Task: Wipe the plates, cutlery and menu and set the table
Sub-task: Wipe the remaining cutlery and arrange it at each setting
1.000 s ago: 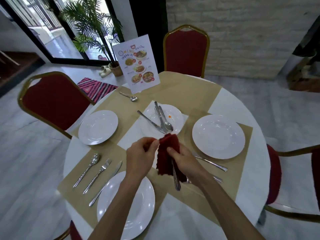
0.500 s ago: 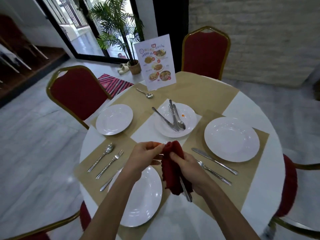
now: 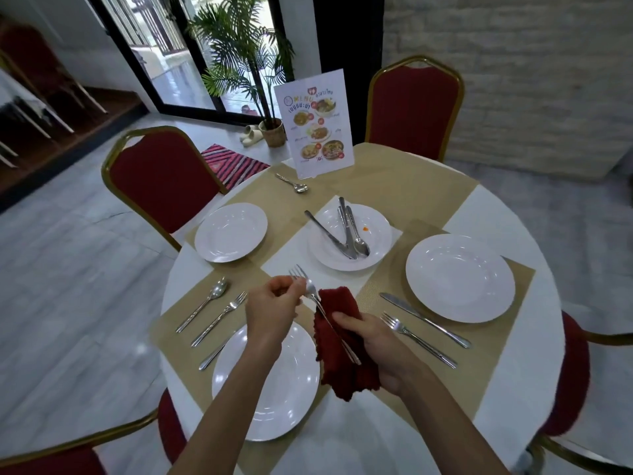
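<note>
Round table (image 3: 479, 214) part set. Above it, fork (image 3: 322, 308) now has tines clear of red cloth (image 3: 342, 368); left hand (image 3: 274, 303) pinches neck, right hand (image 3: 370, 341) grips cloth round handle. Wipe likely nearly done.

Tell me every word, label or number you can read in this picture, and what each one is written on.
"MENU": printed at the top of the standing menu card.
Thai script beside and below that word: large, but too blurred to quote reliably.
Small captions and round red tags next to the dish photos on the card: too small to read.
Nothing else in view shows any writing.
</note>
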`<state>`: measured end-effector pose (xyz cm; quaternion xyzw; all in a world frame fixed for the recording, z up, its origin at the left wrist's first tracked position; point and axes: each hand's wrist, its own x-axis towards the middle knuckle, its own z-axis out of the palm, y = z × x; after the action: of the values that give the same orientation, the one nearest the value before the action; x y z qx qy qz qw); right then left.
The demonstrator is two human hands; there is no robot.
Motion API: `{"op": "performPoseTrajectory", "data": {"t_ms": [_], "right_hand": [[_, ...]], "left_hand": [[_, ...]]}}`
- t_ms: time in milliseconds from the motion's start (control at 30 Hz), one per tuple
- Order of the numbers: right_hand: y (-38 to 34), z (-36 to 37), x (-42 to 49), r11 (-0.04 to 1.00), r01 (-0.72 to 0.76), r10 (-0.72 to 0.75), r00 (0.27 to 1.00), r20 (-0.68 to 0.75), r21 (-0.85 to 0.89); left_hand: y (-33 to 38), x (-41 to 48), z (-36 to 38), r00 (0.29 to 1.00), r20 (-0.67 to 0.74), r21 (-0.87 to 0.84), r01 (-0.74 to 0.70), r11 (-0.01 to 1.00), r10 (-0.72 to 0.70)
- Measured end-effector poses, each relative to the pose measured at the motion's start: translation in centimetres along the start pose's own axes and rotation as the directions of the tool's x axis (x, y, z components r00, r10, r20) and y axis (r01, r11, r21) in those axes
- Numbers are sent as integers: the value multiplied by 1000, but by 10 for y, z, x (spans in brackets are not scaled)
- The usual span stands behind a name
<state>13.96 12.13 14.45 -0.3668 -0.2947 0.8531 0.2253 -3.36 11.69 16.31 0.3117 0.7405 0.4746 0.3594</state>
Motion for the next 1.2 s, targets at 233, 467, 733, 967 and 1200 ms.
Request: {"op": "performPoseTrajectory", "data": {"t_ms": [233, 467, 733, 967, 1200], "right_hand": [[0, 9, 9, 990, 114, -119, 991, -67, -78], [-4, 6, 11, 980, 134, -154, 978, -142, -145], [8, 5, 7, 969, 145, -168, 980, -104, -200], [4, 16, 8, 952, 155, -179, 981, -69, -264], [-16, 5, 32, 981, 129, -163, 955, -248, -146]], "left_hand": [[8, 12, 2, 991, -30, 157, -126, 979, 133], [4, -5, 12, 963, 206, 405, -244, 881, 172], [17, 4, -4, 999, 46, -30, 9, 1000, -8], [11, -1, 2, 989, 119, -154, 104, 983, -86], [29, 21, -20, 968, 240, 183, -117, 976, 71]]}}
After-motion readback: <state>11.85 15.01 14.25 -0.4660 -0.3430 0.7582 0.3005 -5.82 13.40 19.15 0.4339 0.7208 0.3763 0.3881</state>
